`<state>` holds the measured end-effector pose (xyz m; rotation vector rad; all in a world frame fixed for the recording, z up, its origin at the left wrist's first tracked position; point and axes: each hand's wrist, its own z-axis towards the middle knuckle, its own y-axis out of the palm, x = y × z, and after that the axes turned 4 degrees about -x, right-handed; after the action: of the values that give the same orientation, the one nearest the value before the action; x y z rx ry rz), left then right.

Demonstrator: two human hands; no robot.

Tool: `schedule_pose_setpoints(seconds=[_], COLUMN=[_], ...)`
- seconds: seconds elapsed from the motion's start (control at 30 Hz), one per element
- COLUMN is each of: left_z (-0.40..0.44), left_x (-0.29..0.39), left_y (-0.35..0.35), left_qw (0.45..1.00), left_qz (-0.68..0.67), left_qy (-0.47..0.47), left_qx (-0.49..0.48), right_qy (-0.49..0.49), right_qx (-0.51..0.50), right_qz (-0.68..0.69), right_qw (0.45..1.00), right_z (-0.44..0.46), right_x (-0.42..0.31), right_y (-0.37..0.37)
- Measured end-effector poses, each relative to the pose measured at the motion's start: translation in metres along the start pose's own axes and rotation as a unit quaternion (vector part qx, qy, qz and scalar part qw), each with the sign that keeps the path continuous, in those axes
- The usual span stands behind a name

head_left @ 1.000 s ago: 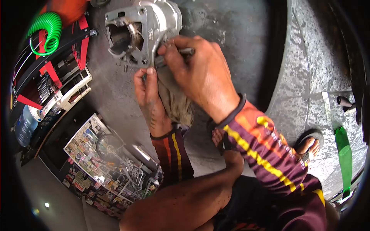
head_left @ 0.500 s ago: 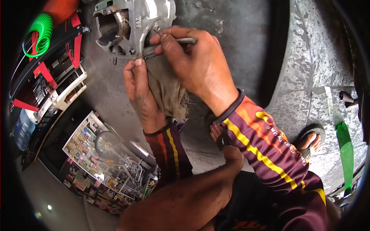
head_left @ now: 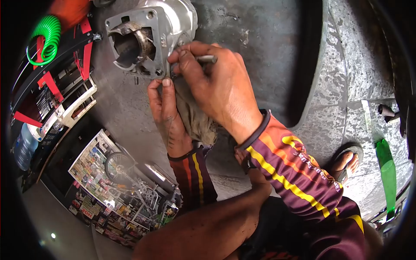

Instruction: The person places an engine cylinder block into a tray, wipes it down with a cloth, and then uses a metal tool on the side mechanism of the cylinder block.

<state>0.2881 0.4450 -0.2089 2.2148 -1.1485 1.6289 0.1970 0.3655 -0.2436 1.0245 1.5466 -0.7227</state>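
Note:
A grey cast-metal engine cylinder (head_left: 171, 21) sits at the top of the view, its flat flange and dark bore facing left. My right hand (head_left: 219, 82) is closed around a slim metal rod (head_left: 208, 58) whose far end is hidden by the fingers, close to the flange edge. My left hand (head_left: 167, 108) pinches the flange's lower corner between thumb and finger; anything thin between the fingertips is too small to tell. A crumpled brown rag (head_left: 195, 115) lies between my two wrists, partly hidden by the right hand.
Beneath the cylinder is a dark metal surface (head_left: 264, 39) with a raised black edge. A green coiled hose (head_left: 45, 39) and red straps (head_left: 52, 86) hang at left, above a blue water bottle (head_left: 26, 145). A green strip (head_left: 386, 173) lies at right near a sandalled foot (head_left: 346, 162).
The cylinder appears turned, showing more of its flange face and bore. Both hands have shifted slightly down in view, the left also rightward, keeping their grips.

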Motion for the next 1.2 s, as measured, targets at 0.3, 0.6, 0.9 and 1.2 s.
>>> schedule_pose_setpoints(seconds=[0.3,0.6,0.9,1.2], left_z=[0.002,0.019,0.004,-0.053], left_x=[0.003,0.002,-0.006,-0.019], left_y=[0.001,-0.006,-0.012,-0.008], left_qw=[1.0,0.996,0.999,0.989], left_qz=[0.002,0.069,-0.004,-0.037], left_qy=[0.005,0.055,0.048,0.018], left_qx=[0.003,0.028,-0.001,-0.141], right_qy=[0.021,0.076,0.052,-0.079], right_qx=[0.014,0.049,0.023,0.03], right_qz=[0.065,0.21,0.148,0.208], right_qw=[0.998,0.974,0.987,0.974], right_z=[-0.001,-0.007,-0.023,-0.06], right_x=[-0.008,-0.026,-0.053,-0.051], right_y=[0.006,-0.051,-0.126,-0.147])
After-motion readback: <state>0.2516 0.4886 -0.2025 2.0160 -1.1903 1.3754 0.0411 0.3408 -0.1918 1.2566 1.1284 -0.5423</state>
